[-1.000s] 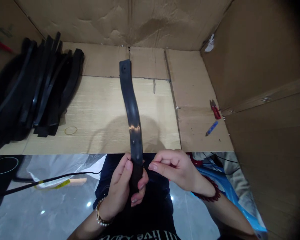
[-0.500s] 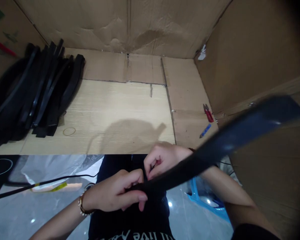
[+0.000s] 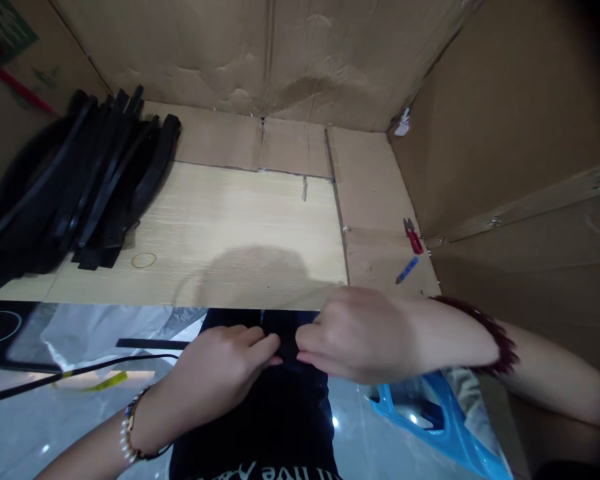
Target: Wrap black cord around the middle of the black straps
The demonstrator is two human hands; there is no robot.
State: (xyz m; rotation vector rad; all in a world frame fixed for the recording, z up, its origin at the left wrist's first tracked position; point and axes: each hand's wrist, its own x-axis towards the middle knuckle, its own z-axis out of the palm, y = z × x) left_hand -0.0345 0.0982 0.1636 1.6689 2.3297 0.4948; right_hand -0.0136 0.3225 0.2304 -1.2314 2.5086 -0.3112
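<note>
Above my lap, my left hand (image 3: 233,363) is closed around a flat black strip (image 3: 153,344). One end of the strip sticks out to the left beyond my knuckles. Facing it at a small distance, my right hand (image 3: 350,337) is closed too, its thumb and fingers pinched together at the dark strip. Between the two hands the strip blends into my black clothing, so its outline is hard to follow. The right hand is slightly blurred.
A pile of curved black strips (image 3: 105,180) lies on the table's left, near a rubber band (image 3: 144,260). Red thread snips (image 3: 413,237) and a blue-marked blade-like piece (image 3: 407,270) lie on the right. Cardboard walls (image 3: 505,120) enclose the table. Below are a cable (image 3: 95,365) and a blue plastic frame (image 3: 440,427).
The long strip that rose to the upper right has swung down, and one end now points left past my left hand. My right hand has turned palm down; the left has turned over too.
</note>
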